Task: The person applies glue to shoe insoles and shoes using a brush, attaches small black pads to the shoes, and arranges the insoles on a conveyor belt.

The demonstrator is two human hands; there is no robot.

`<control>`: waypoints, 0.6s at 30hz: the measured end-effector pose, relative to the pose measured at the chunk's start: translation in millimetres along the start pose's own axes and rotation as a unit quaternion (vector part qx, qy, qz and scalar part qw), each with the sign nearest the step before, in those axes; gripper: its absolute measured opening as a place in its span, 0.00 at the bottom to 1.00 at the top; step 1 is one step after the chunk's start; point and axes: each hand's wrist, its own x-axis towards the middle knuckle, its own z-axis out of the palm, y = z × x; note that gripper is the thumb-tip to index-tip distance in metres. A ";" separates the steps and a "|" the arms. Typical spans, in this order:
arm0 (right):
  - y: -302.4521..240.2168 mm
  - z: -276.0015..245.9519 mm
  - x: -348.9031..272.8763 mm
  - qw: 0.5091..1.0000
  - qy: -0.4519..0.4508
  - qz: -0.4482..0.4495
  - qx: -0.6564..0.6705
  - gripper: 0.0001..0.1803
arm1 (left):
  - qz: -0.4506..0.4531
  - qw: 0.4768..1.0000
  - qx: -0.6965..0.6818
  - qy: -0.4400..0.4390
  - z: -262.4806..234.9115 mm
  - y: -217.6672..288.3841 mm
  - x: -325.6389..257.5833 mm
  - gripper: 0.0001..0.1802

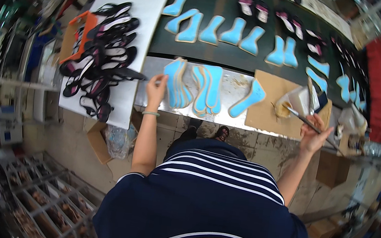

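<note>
1. Dark conveyor belt [209, 49] crosses the upper frame, carrying blue insoles and strapped sandals
2. Fanned stack of blue insoles [178, 83] sits at frame centre on the metal bench edge [233, 84]; lift only the outermost piece, I judge
3. Left hand [155, 90] pinches at the stack's left edge; its grip is hard to make out
4. Right hand [313, 135] is closed around a brush [303, 118], its bristles hidden over the glue pot [282, 109]

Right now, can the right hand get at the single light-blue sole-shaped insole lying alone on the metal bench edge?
Probably yes. The right hand holds a thin brush just right of the single blue insole, with only flat brown cardboard between them. Nothing stands in the way, though the hand is occupied by the brush.
</note>
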 end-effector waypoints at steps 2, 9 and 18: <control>9.5 -12.0 4.7 0.999 -0.031 0.022 -0.014 0.42 | -0.052 0.996 -0.077 -0.019 -4.0 4.9 8.2 0.17; 19.5 28.6 20.7 0.996 -0.065 0.056 -0.018 0.12 | -0.087 0.992 -0.081 0.037 -36.7 38.1 91.8 0.23; 27.1 74.4 7.7 0.998 0.003 -0.001 -0.059 0.09 | -0.214 0.872 -0.415 0.145 -68.3 -33.5 324.0 0.33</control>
